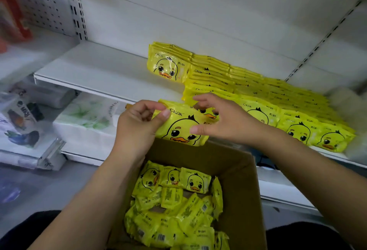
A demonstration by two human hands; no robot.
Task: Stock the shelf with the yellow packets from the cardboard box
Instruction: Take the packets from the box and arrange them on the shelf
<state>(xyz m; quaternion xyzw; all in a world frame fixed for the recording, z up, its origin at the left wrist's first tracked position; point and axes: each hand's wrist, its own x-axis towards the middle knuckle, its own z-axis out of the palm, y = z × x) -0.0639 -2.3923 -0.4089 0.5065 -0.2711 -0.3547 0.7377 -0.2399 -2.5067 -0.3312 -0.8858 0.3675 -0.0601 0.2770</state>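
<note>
1. The left hand [139, 124] is gripping a yellow packet [182, 128] by its left end, with the thumb lying across the printed front and the fingers curling behind.
2. The right hand [224, 118] is holding the same packet at its right end. The thumb is pressing on the duck face and the fingers are curving over the top edge.
3. The packet is hanging between the two hands with its duck face towards the camera. It is just above the far rim of the box, level with the shelf's front lip.
4. The cardboard box [240, 172] is sitting open directly beneath both hands, between the forearms. It is holding a jumbled heap of loose packets [178, 206]. A few near the wrists are lying face up, and most are showing their barcode backs.
5. The shelf [99, 67] is stretching out beyond the fingertips. Stocked packets [262, 103] are standing on it in tight rows, running from behind the right hand off to that hand's right.
6. Left of the left hand and lower down, white tissue packs [89, 124] are lying on another level.
7. Far above the left hand, a pegboard panel [39, 1] is showing, blurred.
</note>
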